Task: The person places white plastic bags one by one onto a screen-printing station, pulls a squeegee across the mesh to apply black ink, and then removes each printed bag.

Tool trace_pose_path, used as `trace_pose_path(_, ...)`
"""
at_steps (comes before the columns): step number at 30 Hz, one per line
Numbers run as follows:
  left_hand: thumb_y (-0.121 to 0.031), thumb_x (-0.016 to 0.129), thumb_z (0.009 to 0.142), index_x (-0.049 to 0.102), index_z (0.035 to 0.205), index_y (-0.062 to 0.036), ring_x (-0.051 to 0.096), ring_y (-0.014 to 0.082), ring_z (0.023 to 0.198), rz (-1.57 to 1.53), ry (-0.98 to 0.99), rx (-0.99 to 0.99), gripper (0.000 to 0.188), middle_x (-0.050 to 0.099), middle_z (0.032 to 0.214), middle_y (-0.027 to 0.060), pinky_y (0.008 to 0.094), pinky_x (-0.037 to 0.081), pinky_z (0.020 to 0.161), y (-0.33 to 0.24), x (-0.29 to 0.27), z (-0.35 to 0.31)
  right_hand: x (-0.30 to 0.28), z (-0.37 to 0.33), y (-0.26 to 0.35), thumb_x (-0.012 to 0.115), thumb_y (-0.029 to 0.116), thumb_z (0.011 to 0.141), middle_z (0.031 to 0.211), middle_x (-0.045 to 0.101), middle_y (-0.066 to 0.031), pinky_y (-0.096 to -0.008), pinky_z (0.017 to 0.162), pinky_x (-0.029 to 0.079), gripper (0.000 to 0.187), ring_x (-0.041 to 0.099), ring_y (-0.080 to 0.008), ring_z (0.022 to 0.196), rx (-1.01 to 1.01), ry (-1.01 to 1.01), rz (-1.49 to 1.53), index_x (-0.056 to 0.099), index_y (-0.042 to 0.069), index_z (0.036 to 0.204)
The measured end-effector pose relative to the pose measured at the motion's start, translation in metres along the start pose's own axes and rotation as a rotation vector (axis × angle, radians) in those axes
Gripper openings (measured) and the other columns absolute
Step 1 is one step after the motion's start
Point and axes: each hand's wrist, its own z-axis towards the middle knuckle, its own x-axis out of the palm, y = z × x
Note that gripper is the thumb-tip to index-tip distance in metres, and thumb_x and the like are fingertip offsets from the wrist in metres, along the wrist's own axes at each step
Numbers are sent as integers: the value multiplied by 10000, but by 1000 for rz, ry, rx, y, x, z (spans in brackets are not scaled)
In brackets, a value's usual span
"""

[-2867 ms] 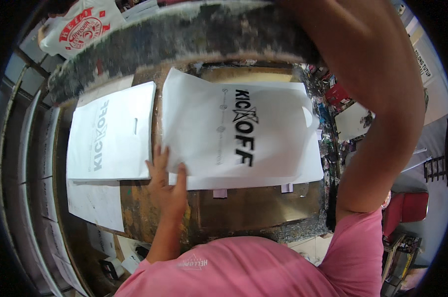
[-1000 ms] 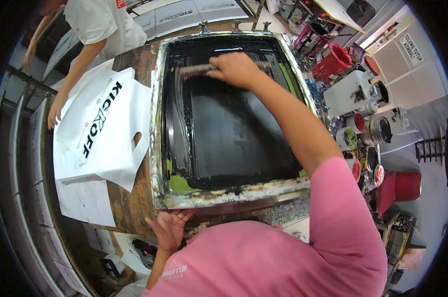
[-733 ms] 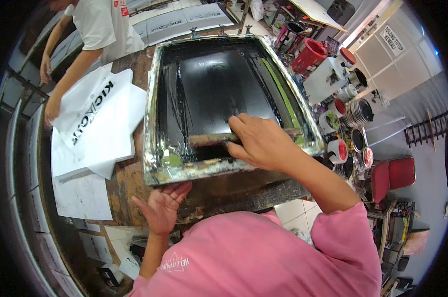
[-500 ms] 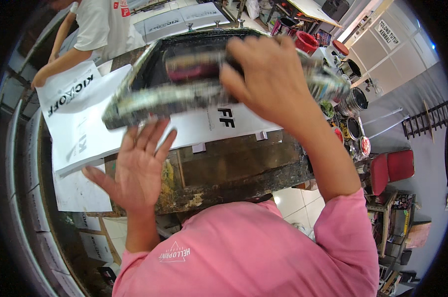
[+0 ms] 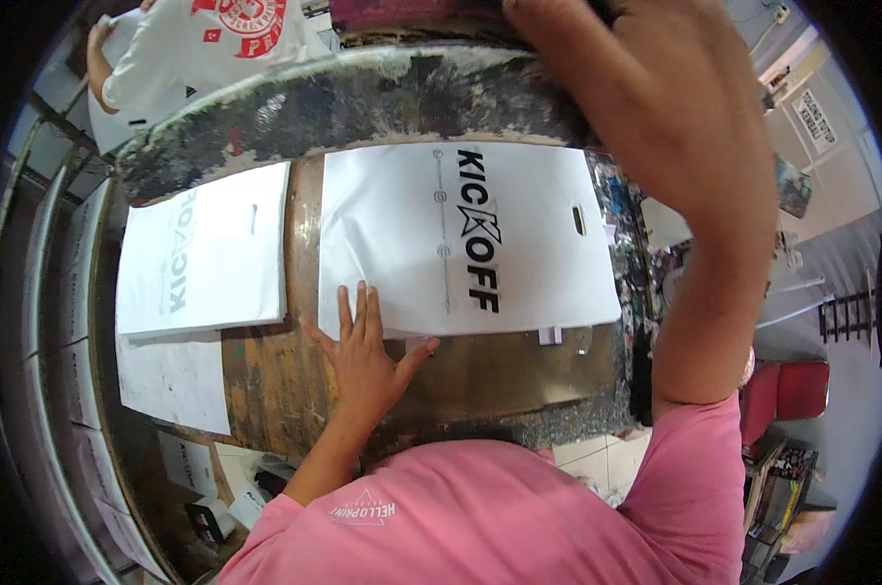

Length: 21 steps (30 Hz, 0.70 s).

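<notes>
One flat white rectangular bag with bold black lettering, small grey marks and one oval handle slot lies toward the tabletop's right edge; whether others lie under it cannot be told. One thick stack of flat white bags, its top one showing faint grey lettering and one slot, sits toward the left edge, upon one plain white sheet. The left hand is unclenched, fingers spread, fingertips on the bag's near left corner. The right hand is raised toward the far right corner; its fingertips are hidden, so what it grasps cannot be told. One broad, paint-crusted frame bar crosses above the far edge. The tabletop is brown, worn and ink-stained. Beyond its far left corner is one person in a white printed shirt. Pale floor tiles show past the near edge, and a red chair stands beyond the right edge. Beyond the left edge, a metal rack holds white sheets.
</notes>
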Motion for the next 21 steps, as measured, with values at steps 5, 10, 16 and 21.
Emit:
trace_pose_path(5, -378, 660, 951, 563, 1295, 116, 459, 408, 1382, -158, -221, 72, 610, 639, 1287, 251, 689, 94, 1163, -24, -52, 76, -14, 31, -9, 533, 296, 853, 525, 551, -128, -375, 507, 466, 387, 530, -228, 462, 127, 264, 49, 596, -30, 654)
trace_pose_path(10, -437, 641, 950, 484, 1408, 89, 392, 464, 1409, 72, -47, -36, 714, 512, 1449, 261, 670, 139, 1171, -19, -47, 44, -12, 32, -13, 514, 281, 871, 549, 552, -111, -371, 497, 453, 360, 510, -206, 474, 111, 265, 56, 605, -15, 686)
trace_pose_path(16, -601, 536, 949, 313, 1521, 66, 149, 439, 1516, 239, 185, -114, 907, 252, 1624, 214, 746, 93, 1132, -17, -27, 12, -14, 19, 9, 492, 263, 893, 579, 553, -91, -367, 485, 438, 334, 485, -180, 488, 193, 241, 22, 617, 4, 725)
trace_pose_path(21, -662, 490, 938, 310, 1523, 67, 81, 408, 1535, 264, 197, -145, 953, 208, 1647, 184, 793, 70, 1100, -15, -13, 6, 2, -2, 15, 462, 267, 918, 594, 549, -69, -367, 494, 440, 338, 467, -157, 501, -6, 63, -97, 623, 26, 744)
